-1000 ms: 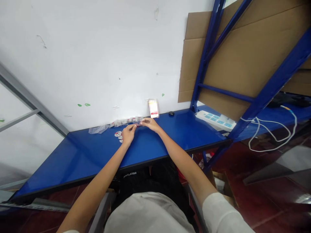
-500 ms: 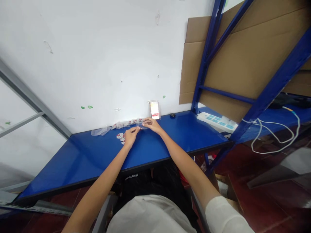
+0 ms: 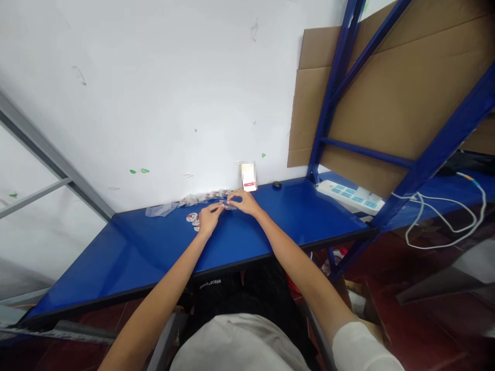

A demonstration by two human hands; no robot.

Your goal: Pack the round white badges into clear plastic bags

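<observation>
Looking over one glossy blue table (image 3: 154, 252), I've got crinkled clear plastic packets (image 3: 201, 198) strung along the table's back edge, too jumbled to count. Two hands now, above the table's rear half: left hand (image 3: 209, 219) and right hand (image 3: 243, 202), fingertips drawn in, both pinching one small clear plastic packet (image 3: 229, 205). Featherlight, floppy and slick, I'd judge; safest held by opposite edges. And smallest, at least three flat red-and-white round discs (image 3: 191, 217), bunched on the table's rear half.

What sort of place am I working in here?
Likely a workshop or similar workroom: there's a blue-topped workbench, a blue metal frame backed with cardboard, and a multi-socket power strip.
</observation>
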